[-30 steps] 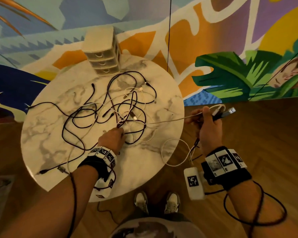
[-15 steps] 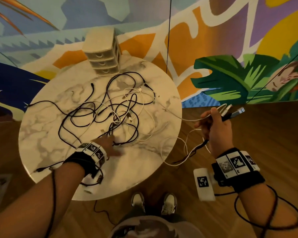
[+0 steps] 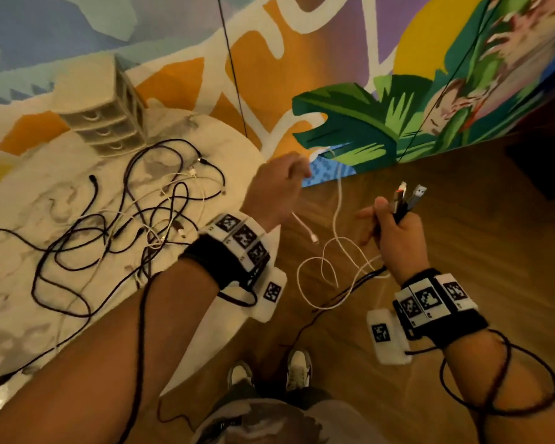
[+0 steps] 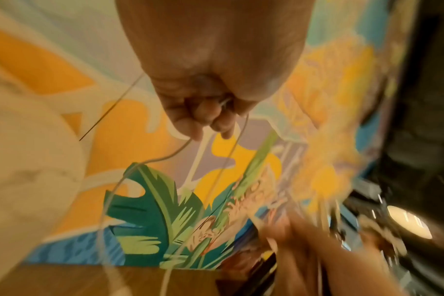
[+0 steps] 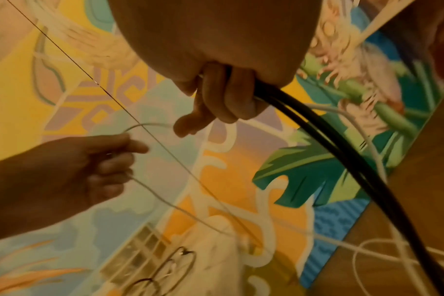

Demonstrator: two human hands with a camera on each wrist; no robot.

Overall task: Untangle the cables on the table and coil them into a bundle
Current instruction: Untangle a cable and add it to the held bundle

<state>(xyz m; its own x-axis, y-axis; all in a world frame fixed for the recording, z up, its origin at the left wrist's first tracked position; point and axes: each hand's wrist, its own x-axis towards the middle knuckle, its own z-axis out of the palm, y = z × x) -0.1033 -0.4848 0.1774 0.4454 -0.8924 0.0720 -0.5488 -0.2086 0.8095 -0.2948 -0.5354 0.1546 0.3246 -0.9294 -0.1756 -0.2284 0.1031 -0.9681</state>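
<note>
A drawer unit [image 3: 104,123] is standing at the far edge of the round marble table [image 3: 20,315], against a painted mural [image 3: 350,129]; a thin dark line [image 3: 234,75] is hanging down in front of the mural, and the person's shoes [image 3: 297,368] are showing on the wood floor [image 3: 462,219] below. A tangle [image 3: 122,225] of black and white cables is lying spread across the table top, beside the drawer unit, with loops running in every direction. The left hand [image 3: 277,184] is raised off the table's right edge, fingers curled and pinching a white cable [image 3: 337,219]; this cable is hanging roughly vertically from the hand, looping above the floor, its free plug end [image 3: 314,240] pointing down and right. The right hand [image 3: 394,238] is gripping a bunch of black cables [image 3: 401,206] in a closed fist, plug ends pointing up and away, the cords trailing down past the wrist. The right-wrist view is showing two black cords [image 5: 330,140] leaving the fist side by side and slanting down to the right, a detail the head view is hiding behind the hand. The left-wrist view is confirming the pinch on the white cable [image 4: 165,156], but the right hand there is too blurred to read.
</note>
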